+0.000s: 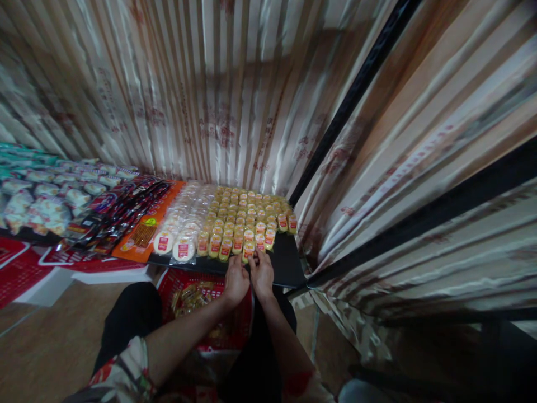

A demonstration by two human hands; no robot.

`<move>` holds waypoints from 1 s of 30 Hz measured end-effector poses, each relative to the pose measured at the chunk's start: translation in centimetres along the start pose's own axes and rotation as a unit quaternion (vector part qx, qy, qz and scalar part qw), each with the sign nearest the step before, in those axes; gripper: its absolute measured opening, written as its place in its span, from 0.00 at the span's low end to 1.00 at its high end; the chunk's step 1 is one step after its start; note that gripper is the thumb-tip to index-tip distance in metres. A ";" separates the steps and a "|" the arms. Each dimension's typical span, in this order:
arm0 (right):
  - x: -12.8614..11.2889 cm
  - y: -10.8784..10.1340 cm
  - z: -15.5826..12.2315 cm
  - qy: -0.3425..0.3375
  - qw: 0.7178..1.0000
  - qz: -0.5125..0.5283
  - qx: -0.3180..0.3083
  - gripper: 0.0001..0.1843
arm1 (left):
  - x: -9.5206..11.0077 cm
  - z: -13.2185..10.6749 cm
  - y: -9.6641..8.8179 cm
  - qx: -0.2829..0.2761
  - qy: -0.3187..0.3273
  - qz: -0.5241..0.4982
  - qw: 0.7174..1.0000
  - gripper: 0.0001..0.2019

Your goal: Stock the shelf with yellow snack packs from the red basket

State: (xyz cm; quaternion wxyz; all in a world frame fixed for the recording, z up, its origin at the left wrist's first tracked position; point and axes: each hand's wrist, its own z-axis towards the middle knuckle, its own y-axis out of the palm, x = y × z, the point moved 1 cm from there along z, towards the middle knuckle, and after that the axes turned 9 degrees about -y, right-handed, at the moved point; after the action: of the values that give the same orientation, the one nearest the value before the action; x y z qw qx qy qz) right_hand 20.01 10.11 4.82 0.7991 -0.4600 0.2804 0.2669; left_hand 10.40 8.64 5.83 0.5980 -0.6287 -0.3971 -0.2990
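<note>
Both hands are at the front edge of a black shelf (289, 263). My right hand (262, 274) pinches a small yellow wrapped snack cake (248, 251) with a red and white label, at the front of several rows of the same kind. My left hand (236, 280) is closed against the left side of that cake, its fingertips partly hidden. Left of the yellow rows lie round white wrapped cakes (183, 249) in clear film. Below my forearms, a red basket (247, 322) between my knees holds more yellow packets (193, 299).
Farther left on the shelf are an orange snack bag (145, 232), dark packets (113, 215), and white packets (50, 215). A pleated curtain (210, 101) hangs behind. Black metal bars (348, 106) slant up at the right. Red and white boxes (96, 263) stand below left.
</note>
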 end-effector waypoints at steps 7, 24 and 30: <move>-0.1 0.3 -0.3 0.006 1.000 -0.011 0.015 0.22 | 0.2 0.1 0.0 0.017 0.017 -0.012 1.000 0.24; 1.7 1.3 -1.0 -0.053 0.998 0.038 0.003 0.15 | 0.8 0.3 -0.2 -0.026 0.013 0.053 0.998 0.22; 1.9 1.3 -1.2 -0.045 0.998 0.042 0.001 0.17 | 0.3 0.1 0.3 -0.025 0.014 0.046 0.999 0.24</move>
State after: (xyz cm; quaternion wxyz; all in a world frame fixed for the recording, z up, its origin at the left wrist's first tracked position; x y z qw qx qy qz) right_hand 20.22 9.87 2.24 0.7996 -0.4345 0.2635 0.3200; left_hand 10.81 8.78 5.97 0.6006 -0.6569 -0.3518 -0.2898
